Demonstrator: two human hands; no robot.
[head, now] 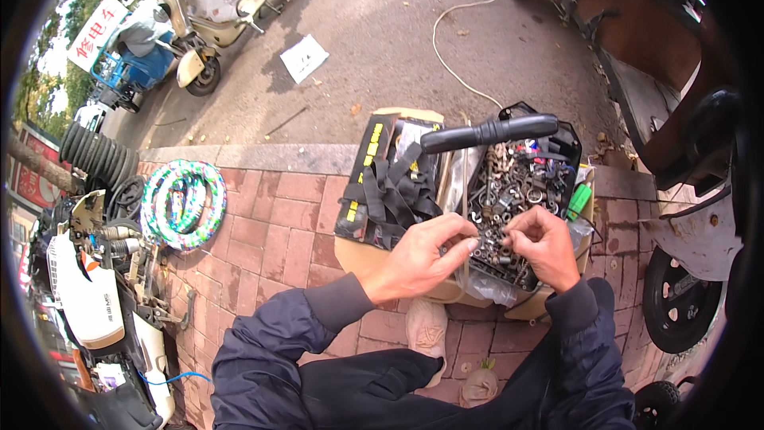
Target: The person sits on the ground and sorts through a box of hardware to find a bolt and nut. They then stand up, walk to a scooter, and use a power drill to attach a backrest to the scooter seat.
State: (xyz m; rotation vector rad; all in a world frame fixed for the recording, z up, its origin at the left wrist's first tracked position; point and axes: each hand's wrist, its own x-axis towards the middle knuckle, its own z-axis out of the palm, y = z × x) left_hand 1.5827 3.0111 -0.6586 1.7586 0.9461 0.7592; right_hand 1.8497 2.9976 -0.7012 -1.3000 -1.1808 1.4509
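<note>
Both hands are over a black tray (570,191) heaped with nuts, bolts, washers and other small metal parts. My left hand (421,257) is at the tray's near left edge, thumb and fingertips close together; whether something small is between them cannot be told. Just to its right, my right hand (543,245) has its thumb and index finger pinched over the parts, and any small piece in them is too small to make out. A black padded bar (489,133) lies across the tray's far part. Black webbing straps (397,191) are piled left of the tray on a black printed box (364,176).
Cardboard (364,260) lies beneath the boxes. A green object (579,201) is at the tray's right. Wrapped rings (184,204) and stacked tyres (98,152) lie left, near a partly stripped scooter (86,292). A pale hose (441,48) crosses the pavement. A black wheel (680,301) is at right.
</note>
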